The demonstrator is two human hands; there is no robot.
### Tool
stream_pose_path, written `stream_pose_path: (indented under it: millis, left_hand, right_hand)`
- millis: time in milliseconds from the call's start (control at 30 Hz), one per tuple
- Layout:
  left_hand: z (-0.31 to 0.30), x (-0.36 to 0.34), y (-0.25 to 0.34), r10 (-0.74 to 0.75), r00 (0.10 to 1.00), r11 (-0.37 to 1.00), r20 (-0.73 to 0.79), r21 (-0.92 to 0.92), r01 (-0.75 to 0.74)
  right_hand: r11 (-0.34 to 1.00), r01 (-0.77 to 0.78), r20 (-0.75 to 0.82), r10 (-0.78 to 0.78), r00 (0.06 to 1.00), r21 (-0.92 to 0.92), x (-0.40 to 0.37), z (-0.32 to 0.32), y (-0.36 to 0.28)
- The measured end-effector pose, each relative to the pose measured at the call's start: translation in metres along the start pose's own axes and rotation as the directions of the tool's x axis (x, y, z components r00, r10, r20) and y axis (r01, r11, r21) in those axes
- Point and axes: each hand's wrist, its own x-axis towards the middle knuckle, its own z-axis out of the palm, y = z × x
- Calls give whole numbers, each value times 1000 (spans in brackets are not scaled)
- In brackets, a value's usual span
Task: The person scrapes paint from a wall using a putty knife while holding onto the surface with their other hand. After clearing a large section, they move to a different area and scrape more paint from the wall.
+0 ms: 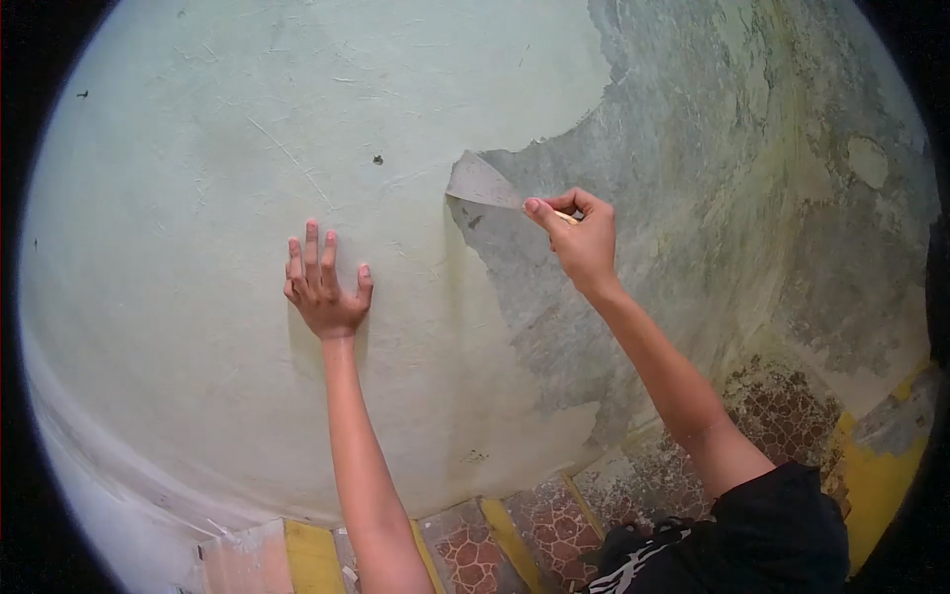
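Observation:
My right hand (586, 236) is closed round the slim, pale yellowish handle of a scraper (483, 182). The scraper's grey, triangular blade points left, its broad edge at the border between the pale green paint (297, 119) and the bare grey plaster (564, 257). To the left, my left hand (331, 287) lies on the painted wall with its fingers spread, holding nothing. Most of the handle is hidden by the fingers.
Bare, stained plaster (712, 178) reaches to the wall's corner at right. Below runs a floor edge of brown patterned tiles (470, 559) with yellow strips (510, 544), dusted with pale flakes. A small dark hole (378, 159) marks the paint.

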Motion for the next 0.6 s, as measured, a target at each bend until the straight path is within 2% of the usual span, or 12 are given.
stream_pose_path:
  millis: [200,400,600]
  left_hand:
    - [0,3,0,7,1000,1000,-23,6,-7]
    - [1,0,0,10,1000,1000,-8,0,-10]
    - [1,0,1,14,1000,1000,-13,-4,-14]
  right_hand:
    - [998,-19,35,17,999,67,-2,-1,14]
    - [999,-37,40,36,999,10,-1,0,3]
    - [993,-46,-13,48,999,111,-11,7,18]
